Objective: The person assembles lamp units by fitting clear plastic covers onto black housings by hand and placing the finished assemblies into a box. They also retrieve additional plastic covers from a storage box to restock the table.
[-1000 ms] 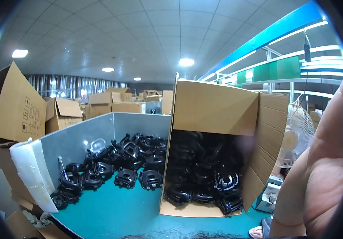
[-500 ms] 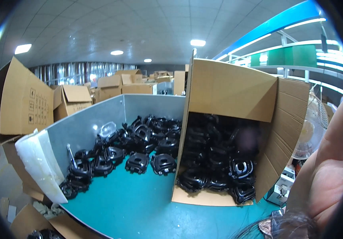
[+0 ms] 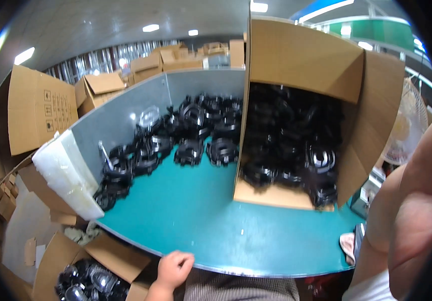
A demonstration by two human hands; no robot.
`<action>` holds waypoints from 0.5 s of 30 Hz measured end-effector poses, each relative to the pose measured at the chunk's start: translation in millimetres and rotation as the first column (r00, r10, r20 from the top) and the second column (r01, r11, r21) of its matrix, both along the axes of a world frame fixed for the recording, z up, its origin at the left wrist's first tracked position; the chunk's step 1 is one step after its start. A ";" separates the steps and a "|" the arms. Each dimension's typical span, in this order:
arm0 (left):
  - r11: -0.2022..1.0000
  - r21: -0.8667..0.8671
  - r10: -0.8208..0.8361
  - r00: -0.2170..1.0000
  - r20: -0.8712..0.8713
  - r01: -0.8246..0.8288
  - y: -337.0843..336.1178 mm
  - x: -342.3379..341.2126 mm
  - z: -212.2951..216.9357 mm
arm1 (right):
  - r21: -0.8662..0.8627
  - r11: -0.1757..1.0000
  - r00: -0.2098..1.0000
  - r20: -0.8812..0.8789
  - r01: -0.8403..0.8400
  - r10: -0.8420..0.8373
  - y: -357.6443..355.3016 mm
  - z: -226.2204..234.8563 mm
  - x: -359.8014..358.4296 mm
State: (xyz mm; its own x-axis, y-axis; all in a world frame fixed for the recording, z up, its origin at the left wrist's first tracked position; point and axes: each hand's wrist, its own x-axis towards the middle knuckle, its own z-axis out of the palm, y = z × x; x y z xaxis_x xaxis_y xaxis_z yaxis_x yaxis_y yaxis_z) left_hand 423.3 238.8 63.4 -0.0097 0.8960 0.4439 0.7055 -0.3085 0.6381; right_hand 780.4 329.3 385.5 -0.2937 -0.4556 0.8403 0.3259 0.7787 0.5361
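My left hand (image 3: 175, 268) is curled closed at the front edge of the teal table (image 3: 201, 210), with nothing visible in it. Very close on the right is my raised right hand (image 3: 411, 231); its fingers are cut off by the dark rim of the view. Glossy black moulded plastic parts (image 3: 190, 151) lie heaped on the table toward the back and left. A cardboard carton (image 3: 303, 57) lies on its side at the right, its mouth facing me, with more black parts (image 3: 321, 163) piled inside. One clear plastic piece (image 3: 149, 117) rests on the heap.
Grey panels (image 3: 125, 108) wall the table's back and left, with white foam (image 3: 65, 170) over the left end. On the floor at lower left, an open carton (image 3: 118, 256) holds black and clear parts. A fan (image 3: 401, 125) stands at right; stacked boxes (image 3: 145, 65) are behind.
The view has tilted downward, so the table and cartons sit higher in it. My left hand has come into view at the table's front edge. My right hand stays raised at the right.
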 end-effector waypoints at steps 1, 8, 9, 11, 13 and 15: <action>0.999 0.044 -0.025 0.998 0.049 0.023 2.4 6.1 4.6 | -0.038 0.999 1.000 0.000 0.002 -0.002 -5.1 -6.3 -0.2; 0.999 0.032 -0.019 0.996 0.082 0.017 4.9 -1.2 8.5 | -0.261 0.965 0.999 0.035 -0.006 0.016 -43.2 -32.1 -3.2; 1.000 0.015 -0.028 0.993 0.111 0.027 7.4 1.0 9.2 | -0.246 0.969 0.999 0.035 -0.002 0.010 -39.6 -28.4 -1.3; 0.998 -0.027 -0.048 0.989 0.143 0.052 -0.1 1.4 7.1 | -0.253 0.967 0.999 0.035 0.014 -0.005 -44.2 -29.3 -1.9; 0.998 0.002 -0.069 0.988 0.136 0.069 7.3 1.9 9.9 | -0.264 0.964 0.999 0.034 0.032 -0.023 -45.5 -31.3 -1.3; 0.995 0.084 -0.067 0.994 0.090 0.060 18.5 1.6 14.8 | -0.299 0.952 0.998 0.040 0.055 -0.045 -45.8 -39.6 -0.4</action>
State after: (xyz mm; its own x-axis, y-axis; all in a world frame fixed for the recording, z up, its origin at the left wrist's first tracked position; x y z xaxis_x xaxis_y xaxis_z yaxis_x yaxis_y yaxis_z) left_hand 425.0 257.3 78.2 0.0014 0.8573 0.5148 0.6216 -0.4040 0.6711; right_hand 780.0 283.5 345.9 -0.3387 -0.1675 0.9259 0.3554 0.8884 0.2907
